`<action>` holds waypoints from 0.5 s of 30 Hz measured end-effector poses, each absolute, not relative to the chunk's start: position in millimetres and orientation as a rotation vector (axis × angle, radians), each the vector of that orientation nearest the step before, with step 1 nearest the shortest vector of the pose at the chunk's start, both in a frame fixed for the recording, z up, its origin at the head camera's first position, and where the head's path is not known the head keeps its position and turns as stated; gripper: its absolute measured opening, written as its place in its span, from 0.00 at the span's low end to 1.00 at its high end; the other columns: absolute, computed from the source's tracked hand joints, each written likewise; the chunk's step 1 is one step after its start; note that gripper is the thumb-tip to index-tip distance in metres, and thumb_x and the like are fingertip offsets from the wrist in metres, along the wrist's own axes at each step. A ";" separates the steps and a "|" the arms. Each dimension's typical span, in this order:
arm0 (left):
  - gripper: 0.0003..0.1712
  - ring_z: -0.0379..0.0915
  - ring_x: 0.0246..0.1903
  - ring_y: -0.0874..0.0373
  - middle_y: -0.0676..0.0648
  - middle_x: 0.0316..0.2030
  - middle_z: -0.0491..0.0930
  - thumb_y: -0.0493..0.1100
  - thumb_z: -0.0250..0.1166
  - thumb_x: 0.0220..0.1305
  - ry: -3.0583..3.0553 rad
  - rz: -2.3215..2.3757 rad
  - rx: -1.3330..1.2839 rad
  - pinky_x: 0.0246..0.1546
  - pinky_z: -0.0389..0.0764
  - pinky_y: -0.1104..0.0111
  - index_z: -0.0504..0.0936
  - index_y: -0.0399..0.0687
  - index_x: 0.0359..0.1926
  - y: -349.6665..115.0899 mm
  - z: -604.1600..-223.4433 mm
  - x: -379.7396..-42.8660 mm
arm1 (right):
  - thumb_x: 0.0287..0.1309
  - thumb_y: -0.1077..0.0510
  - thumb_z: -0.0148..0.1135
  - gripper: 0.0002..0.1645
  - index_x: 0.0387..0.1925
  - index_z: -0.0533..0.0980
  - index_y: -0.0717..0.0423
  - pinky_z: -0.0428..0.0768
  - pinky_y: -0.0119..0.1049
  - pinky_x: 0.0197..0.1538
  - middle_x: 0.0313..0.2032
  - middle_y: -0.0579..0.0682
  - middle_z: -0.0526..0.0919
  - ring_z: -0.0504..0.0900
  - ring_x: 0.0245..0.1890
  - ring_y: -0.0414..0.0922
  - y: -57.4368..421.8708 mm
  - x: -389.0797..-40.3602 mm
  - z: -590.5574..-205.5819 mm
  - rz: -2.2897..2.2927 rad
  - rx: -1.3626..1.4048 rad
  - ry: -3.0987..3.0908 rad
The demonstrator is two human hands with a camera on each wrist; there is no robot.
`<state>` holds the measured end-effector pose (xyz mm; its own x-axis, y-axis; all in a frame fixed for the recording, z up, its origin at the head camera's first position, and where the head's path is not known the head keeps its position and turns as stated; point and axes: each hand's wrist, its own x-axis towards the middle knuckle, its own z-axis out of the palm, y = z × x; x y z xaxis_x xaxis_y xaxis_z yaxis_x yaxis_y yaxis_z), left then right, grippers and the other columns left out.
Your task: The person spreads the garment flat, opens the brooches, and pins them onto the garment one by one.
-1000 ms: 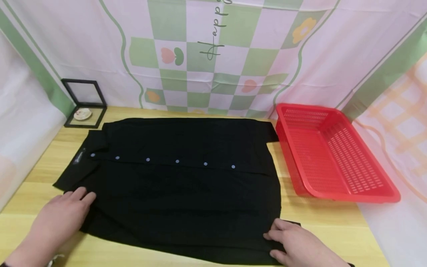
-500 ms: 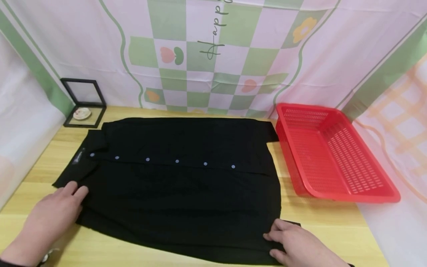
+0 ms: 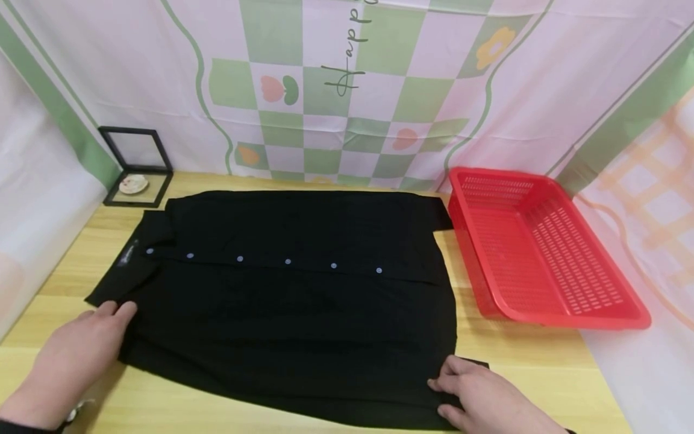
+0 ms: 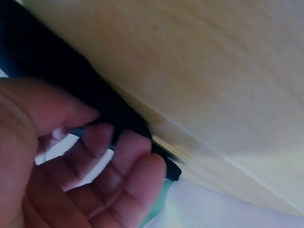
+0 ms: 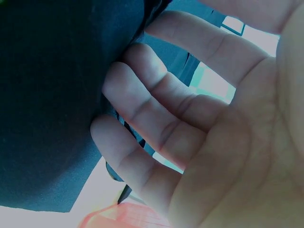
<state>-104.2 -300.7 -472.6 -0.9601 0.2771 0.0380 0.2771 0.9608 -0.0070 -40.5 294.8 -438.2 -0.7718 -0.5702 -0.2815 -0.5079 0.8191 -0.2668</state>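
A black button-up shirt (image 3: 282,325) lies spread front up on the wooden table, collar (image 3: 121,271) to the left and hem to the right. My left hand (image 3: 81,355) pinches its near edge just below the collar. In the left wrist view the thumb and fingertips meet at the dark cloth of the shirt (image 4: 71,76). At the near hem corner my right hand (image 3: 485,398) rests on the cloth, thumb apart from the fingers. The right wrist view shows the fingers (image 5: 137,102) lightly bent, their tips against the shirt (image 5: 52,109).
A red plastic basket (image 3: 477,271) stands at the right, right beside a black cuff. At the back left, a black hinged frame (image 3: 137,167) stands open with a small round pale item (image 3: 133,184) in it. Patterned curtain (image 3: 325,108) encloses the table (image 3: 537,355).
My left hand has moved a little to the left and toward me, drawing the shirt's near edge with it. The right hand has stayed in place at the hem corner.
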 end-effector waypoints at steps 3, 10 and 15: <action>0.11 0.70 0.21 0.43 0.37 0.27 0.70 0.22 0.58 0.57 -3.096 0.053 -0.412 0.19 0.74 0.48 0.73 0.32 0.41 -301.9 -472.5 -105.8 | 0.56 0.48 0.73 0.18 0.44 0.87 0.54 0.77 0.32 0.34 0.33 0.32 0.69 0.69 0.31 0.29 294.8 -40.8 -438.8 -0.256 -0.845 2.663; 0.04 0.71 0.19 0.43 0.38 0.24 0.69 0.24 0.56 0.62 -3.149 0.083 -0.323 0.18 0.74 0.49 0.71 0.32 0.36 -306.6 -471.0 -108.1 | 0.57 0.47 0.72 0.20 0.46 0.87 0.55 0.75 0.30 0.33 0.32 0.32 0.67 0.67 0.31 0.29 295.0 -40.7 -438.9 -0.253 -0.836 2.645; 0.07 0.72 0.20 0.40 0.33 0.26 0.71 0.22 0.51 0.61 -3.167 0.001 -0.223 0.16 0.73 0.47 0.73 0.30 0.38 -311.8 -466.9 -104.5 | 0.57 0.46 0.72 0.21 0.46 0.86 0.55 0.75 0.30 0.33 0.33 0.32 0.67 0.67 0.31 0.29 295.0 -41.1 -438.3 -0.255 -0.817 2.631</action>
